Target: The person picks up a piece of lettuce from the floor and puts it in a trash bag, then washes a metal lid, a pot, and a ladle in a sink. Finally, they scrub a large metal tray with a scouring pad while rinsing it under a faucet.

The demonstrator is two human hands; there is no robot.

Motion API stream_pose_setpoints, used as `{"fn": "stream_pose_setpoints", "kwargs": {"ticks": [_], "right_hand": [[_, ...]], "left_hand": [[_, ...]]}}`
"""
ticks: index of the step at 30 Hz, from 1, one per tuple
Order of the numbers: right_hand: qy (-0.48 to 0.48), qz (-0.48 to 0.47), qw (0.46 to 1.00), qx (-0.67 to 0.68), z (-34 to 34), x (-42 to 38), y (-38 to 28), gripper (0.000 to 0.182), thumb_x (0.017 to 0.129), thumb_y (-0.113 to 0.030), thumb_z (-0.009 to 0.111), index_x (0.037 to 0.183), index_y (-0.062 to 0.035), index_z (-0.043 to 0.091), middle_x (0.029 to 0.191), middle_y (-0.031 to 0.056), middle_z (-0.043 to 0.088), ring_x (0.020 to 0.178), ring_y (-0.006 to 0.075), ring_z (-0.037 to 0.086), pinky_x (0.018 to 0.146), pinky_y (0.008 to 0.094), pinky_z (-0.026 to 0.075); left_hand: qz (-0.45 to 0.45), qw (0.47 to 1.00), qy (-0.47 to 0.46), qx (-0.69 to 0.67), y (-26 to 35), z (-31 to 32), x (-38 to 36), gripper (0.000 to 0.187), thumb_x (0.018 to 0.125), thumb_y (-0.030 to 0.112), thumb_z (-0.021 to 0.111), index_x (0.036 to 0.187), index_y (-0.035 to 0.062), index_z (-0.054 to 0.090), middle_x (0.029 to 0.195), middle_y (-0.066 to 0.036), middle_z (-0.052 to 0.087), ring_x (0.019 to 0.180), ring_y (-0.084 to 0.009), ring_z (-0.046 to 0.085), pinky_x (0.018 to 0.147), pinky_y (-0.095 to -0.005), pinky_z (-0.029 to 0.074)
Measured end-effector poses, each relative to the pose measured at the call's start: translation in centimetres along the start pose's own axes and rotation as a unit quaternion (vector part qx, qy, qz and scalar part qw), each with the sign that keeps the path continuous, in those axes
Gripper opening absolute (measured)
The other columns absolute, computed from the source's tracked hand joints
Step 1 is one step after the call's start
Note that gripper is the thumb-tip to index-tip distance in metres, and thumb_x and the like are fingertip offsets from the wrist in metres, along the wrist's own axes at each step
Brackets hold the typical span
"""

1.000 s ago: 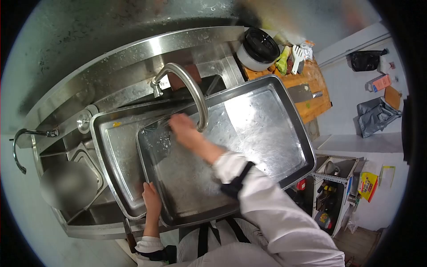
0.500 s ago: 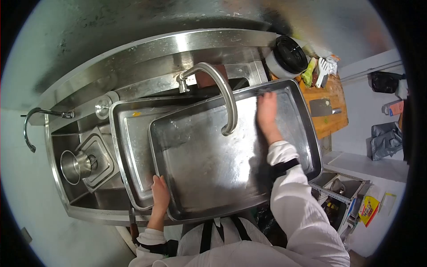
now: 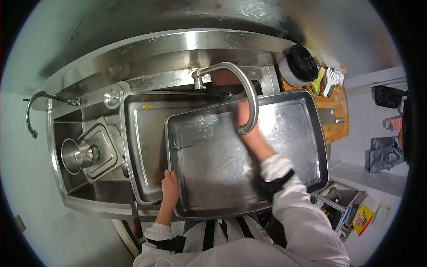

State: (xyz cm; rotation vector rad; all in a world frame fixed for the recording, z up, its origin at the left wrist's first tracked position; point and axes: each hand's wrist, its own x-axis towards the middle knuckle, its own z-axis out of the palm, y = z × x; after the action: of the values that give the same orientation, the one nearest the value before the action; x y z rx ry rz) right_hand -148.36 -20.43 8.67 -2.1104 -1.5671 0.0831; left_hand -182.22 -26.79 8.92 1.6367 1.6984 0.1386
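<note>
A large, deep metal tray (image 3: 218, 164) lies tilted across the sink, overlapping a second metal tray (image 3: 143, 133) on its left. My left hand (image 3: 170, 187) is closed on the large tray's left rim near the front corner. Over the tray's inner surface, toward its far side, is my right hand (image 3: 247, 119). It is smeared by motion and partly hidden behind the curved faucet (image 3: 251, 91), so its fingers cannot be made out. Small wet patches show on the tray's bottom.
A metal cup (image 3: 72, 155) and a metal lid (image 3: 103, 149) sit in the left basin under another faucet (image 3: 33, 113). To the right, a wooden board (image 3: 338, 129) bears a cleaver (image 3: 326, 115); a black-lidded pot (image 3: 293, 73) stands behind. Shelving (image 3: 340, 196) is at lower right.
My right hand has swept left across the tray, from its right part to behind the faucet. My left hand stays on the rim. The whole view has shifted slightly.
</note>
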Motion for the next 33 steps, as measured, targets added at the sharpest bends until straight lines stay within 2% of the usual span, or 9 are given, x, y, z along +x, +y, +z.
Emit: {"fn": "stream_pose_setpoints", "kwargs": {"ticks": [4,8,11,14,20,21,27,29,33], "right_hand": [[0.060,0.058,0.982,-0.171,-6.7,0.4,3.3,0.015,0.078,-0.005,0.046,0.090,0.0017,0.050,0.089,0.0217,0.048,0.081,0.0350,0.050,0.070,0.0404,0.041],[-0.076,0.184,0.978,0.056,-0.7,-5.2,-2.6,0.013,0.082,-0.007,0.042,0.086,0.0012,0.051,0.082,0.0227,0.054,0.080,0.0372,0.053,0.070,0.0458,0.043],[-0.166,-0.110,0.970,-0.138,9.6,-10.3,-8.1,0.012,0.076,-0.006,0.048,0.084,0.0013,0.052,0.089,0.0180,0.054,0.086,0.0323,0.052,0.076,0.0401,0.044],[-0.217,0.006,0.969,0.119,10.8,-7.4,-12.9,0.011,0.076,-0.007,0.049,0.083,-0.0004,0.053,0.092,0.0171,0.053,0.088,0.0313,0.052,0.078,0.0400,0.043],[-0.180,-0.112,0.977,-0.011,-3.5,-4.1,-7.7,0.018,0.074,-0.008,0.051,0.087,0.0042,0.051,0.094,0.0223,0.051,0.090,0.0355,0.051,0.078,0.0424,0.043],[-0.301,0.064,0.952,-0.008,-8.2,-3.2,-6.7,0.022,0.072,-0.009,0.051,0.088,0.0059,0.052,0.093,0.0238,0.052,0.090,0.0377,0.051,0.078,0.0429,0.043],[-0.054,0.161,0.954,-0.247,-30.7,-7.1,5.9,0.029,0.074,-0.014,0.045,0.091,0.0073,0.057,0.101,0.0234,0.050,0.097,0.0373,0.045,0.087,0.0422,0.036],[-0.137,0.351,0.926,-0.035,-34.1,-9.3,12.8,0.032,0.080,-0.018,0.041,0.094,0.0061,0.057,0.100,0.0253,0.054,0.093,0.0361,0.049,0.086,0.0371,0.036],[-0.116,0.400,0.908,0.046,-36.5,-10.3,16.9,0.037,0.083,-0.023,0.040,0.101,0.0052,0.055,0.104,0.0263,0.054,0.098,0.0346,0.051,0.086,0.0358,0.037]], "left_hand": [[-0.016,1.000,-0.006,0.006,0.4,-0.4,0.1,0.024,0.092,0.022,0.039,0.082,0.0003,0.039,0.066,-0.028,0.054,0.066,-0.0464,0.054,0.054,-0.0524,0.040],[-0.012,1.000,0.005,0.014,0.1,0.1,0.0,0.024,0.092,0.022,0.039,0.082,0.0002,0.039,0.065,-0.028,0.054,0.066,-0.0465,0.054,0.054,-0.0527,0.040],[-0.005,1.000,0.011,0.013,-0.1,0.2,0.3,0.023,0.091,0.022,0.040,0.082,0.0003,0.039,0.065,-0.028,0.054,0.066,-0.0470,0.054,0.054,-0.0526,0.040],[-0.011,1.000,0.005,0.020,0.0,0.3,0.2,0.023,0.091,0.021,0.040,0.082,0.0004,0.039,0.065,-0.028,0.053,0.066,-0.0477,0.053,0.053,-0.0524,0.040],[-0.009,0.999,-0.008,-0.036,0.0,-0.3,-0.3,0.023,0.092,0.021,0.040,0.082,-0.0004,0.039,0.069,-0.029,0.054,0.071,-0.0478,0.052,0.056,-0.0520,0.039],[-0.019,0.999,-0.020,-0.041,0.0,-0.3,-0.2,0.024,0.092,0.021,0.040,0.082,-0.0009,0.040,0.071,-0.029,0.054,0.072,-0.0479,0.052,0.057,-0.0518,0.039],[-0.025,0.996,-0.049,-0.066,0.2,-0.6,-1.0,0.029,0.091,0.024,0.040,0.082,-0.0032,0.044,0.075,-0.030,0.054,0.079,-0.0484,0.051,0.063,-0.0520,0.039],[-0.018,0.997,-0.055,-0.055,0.4,-1.0,-1.2,0.031,0.091,0.025,0.040,0.082,-0.0037,0.044,0.077,-0.030,0.054,0.081,-0.0482,0.051,0.065,-0.0523,0.039],[-0.017,0.997,-0.063,-0.035,1.4,-2.1,-1.8,0.037,0.091,0.029,0.038,0.085,-0.0056,0.049,0.084,-0.031,0.055,0.086,-0.0472,0.051,0.072,-0.0509,0.040]]}}
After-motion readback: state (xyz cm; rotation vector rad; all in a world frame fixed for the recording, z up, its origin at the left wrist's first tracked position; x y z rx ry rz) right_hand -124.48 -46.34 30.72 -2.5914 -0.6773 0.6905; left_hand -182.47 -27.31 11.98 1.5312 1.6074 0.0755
